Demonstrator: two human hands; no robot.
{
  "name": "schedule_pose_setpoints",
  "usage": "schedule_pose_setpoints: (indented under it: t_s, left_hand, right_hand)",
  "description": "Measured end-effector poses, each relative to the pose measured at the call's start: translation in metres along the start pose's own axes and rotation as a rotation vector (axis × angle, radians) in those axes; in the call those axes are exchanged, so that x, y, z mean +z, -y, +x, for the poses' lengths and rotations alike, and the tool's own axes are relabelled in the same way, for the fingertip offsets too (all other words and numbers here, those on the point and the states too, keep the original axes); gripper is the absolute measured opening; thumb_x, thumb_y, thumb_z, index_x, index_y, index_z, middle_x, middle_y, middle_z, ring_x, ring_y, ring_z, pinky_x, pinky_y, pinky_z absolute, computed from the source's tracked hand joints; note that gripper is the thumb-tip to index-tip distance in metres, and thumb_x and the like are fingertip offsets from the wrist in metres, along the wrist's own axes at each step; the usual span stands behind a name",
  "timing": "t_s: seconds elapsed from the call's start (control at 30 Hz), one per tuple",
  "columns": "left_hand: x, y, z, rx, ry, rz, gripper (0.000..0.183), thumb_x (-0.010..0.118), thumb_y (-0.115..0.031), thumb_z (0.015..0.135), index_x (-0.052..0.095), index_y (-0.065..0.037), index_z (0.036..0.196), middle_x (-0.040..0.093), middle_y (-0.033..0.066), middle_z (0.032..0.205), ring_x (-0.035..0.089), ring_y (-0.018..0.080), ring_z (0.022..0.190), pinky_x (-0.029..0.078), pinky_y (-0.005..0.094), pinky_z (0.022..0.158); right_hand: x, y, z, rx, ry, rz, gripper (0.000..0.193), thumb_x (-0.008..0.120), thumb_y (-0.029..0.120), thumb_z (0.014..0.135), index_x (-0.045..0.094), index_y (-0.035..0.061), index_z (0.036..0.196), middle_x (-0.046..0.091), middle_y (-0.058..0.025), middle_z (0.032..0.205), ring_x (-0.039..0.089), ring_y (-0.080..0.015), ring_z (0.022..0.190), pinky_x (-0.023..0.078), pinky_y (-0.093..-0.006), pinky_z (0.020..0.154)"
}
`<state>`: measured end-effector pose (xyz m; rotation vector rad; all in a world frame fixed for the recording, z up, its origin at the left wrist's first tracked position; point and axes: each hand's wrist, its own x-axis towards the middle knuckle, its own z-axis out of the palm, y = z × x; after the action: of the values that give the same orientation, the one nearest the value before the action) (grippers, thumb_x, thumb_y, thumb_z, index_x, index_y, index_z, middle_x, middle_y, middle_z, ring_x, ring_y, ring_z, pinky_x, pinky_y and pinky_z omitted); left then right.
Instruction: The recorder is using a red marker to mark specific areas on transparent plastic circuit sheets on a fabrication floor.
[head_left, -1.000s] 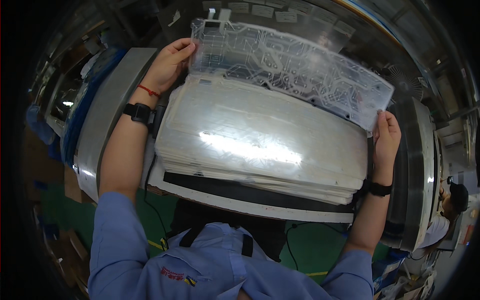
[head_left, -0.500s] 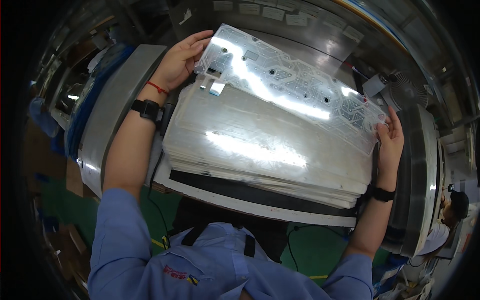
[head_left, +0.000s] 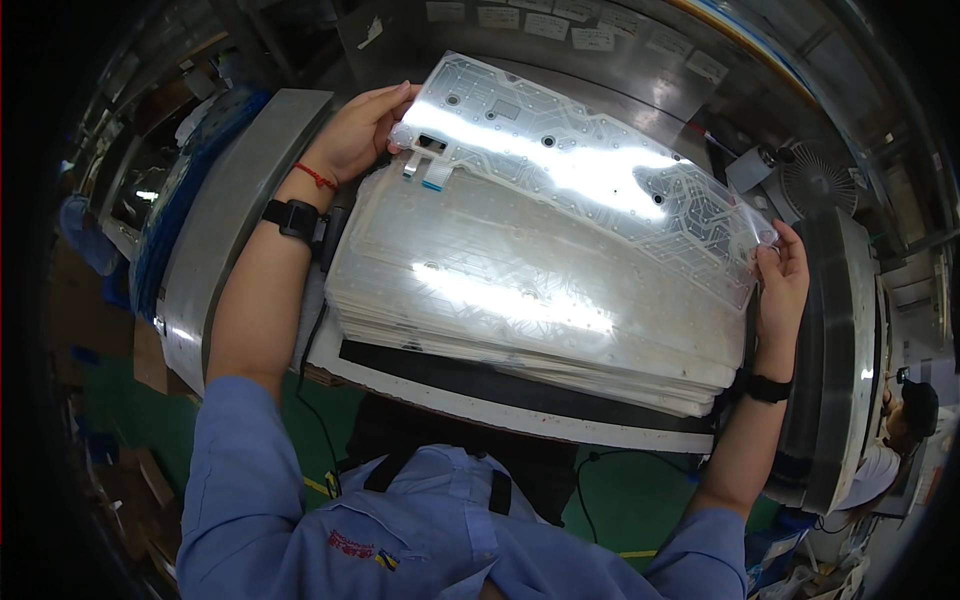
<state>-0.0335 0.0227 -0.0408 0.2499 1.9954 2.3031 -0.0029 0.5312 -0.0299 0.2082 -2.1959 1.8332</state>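
Note:
A clear keyboard membrane sheet (head_left: 560,150), printed with fine circuit lines, is stretched between my two hands above a stack of similar flat sheets (head_left: 480,260). My left hand (head_left: 365,125) pinches its left end, with the fingers closed on the edge. At the far end, my right hand (head_left: 782,275) grips the right edge between thumb and fingers. Two short ribbon tails (head_left: 435,176) hang from the membrane near my left hand. Bright light glares off its middle. The sheet is tilted, its left end farther from me than its right.
Under the stack lies a black mat on a white-edged table (head_left: 520,410). A metal-sided bench (head_left: 245,210) stands left, another stack (head_left: 825,350) right. A small fan (head_left: 818,180) is at back right. Paper labels (head_left: 545,25) line the back panel. Another person (head_left: 905,430) is at far right.
The membrane has tipped slightly, so the glare has spread across its middle. My left hand has lowered a little; both hands keep their hold.

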Motion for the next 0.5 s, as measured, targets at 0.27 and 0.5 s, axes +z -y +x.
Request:
schedule_pose_setpoints:
  t_s: [0.27, 0.5]
  left_hand:
    - [-0.0036, 0.0008, 0.0002, 0.001, 0.021, -0.022, 0.043, 0.037, -0.032, 0.101, 0.053, 0.002, 0.120, 0.064, 0.0068, 0.097, 0.056, 0.0062, 0.071, 0.045, 0.0193, 0.059]
    - [0.0001, -0.0027, -0.0016, -0.012, 0.080, 0.056, 0.035, 0.042, -0.028, 0.100, 0.056, 0.000, 0.116, 0.063, 0.0023, 0.090, 0.050, 0.0017, 0.063, 0.041, 0.0157, 0.054]
  right_hand:
    - [-0.0003, -0.0021, 0.0010, -0.008, 0.004, 0.005, 0.037, 0.054, -0.002, 0.088, 0.047, -0.0018, 0.124, 0.054, -0.0021, 0.091, 0.052, -0.0070, 0.078, 0.043, -0.0200, 0.071]
    - [-0.0029, -0.0025, 0.0006, -0.008, 0.004, 0.001, 0.037, 0.053, -0.001, 0.088, 0.047, -0.0018, 0.124, 0.053, -0.0020, 0.091, 0.052, -0.0067, 0.079, 0.042, -0.0194, 0.071]
